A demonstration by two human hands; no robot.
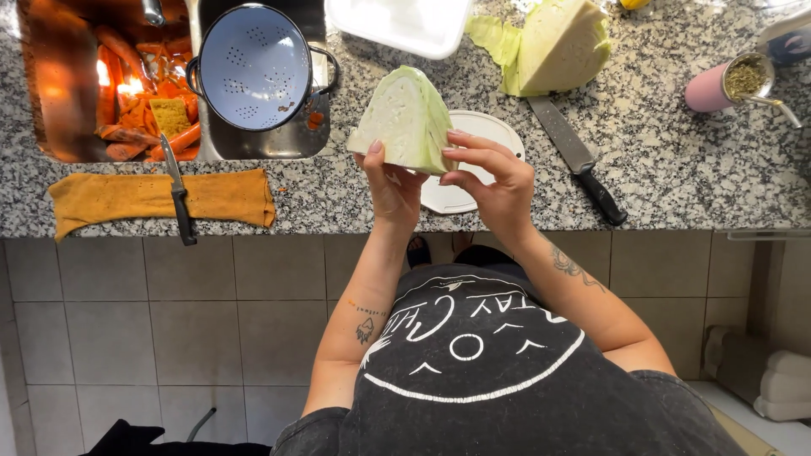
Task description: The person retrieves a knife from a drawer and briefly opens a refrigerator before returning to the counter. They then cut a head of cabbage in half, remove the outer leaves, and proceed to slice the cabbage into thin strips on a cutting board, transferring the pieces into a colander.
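A pale green wedge of cabbage [404, 118] is held up above the granite counter [676, 160]. My left hand [390, 187] cups it from below, thumb on its cut face. The fingers of my right hand [494, 179] pinch its outer leaves at the right edge. Under the hands lies a small white round board [486, 135]. A larger piece of cabbage [557, 44] with a loose leaf sits farther back on the counter. A big knife [576, 159] with a black handle lies to the right of the board.
A blue colander [253, 67] rests over the sink, with carrots [144, 93] and a sponge in the left basin. A mustard cloth [160, 196] with a small knife [179, 192] lies at the counter's edge. A white tray [401, 24] and a pink cup [726, 83] stand at the back.
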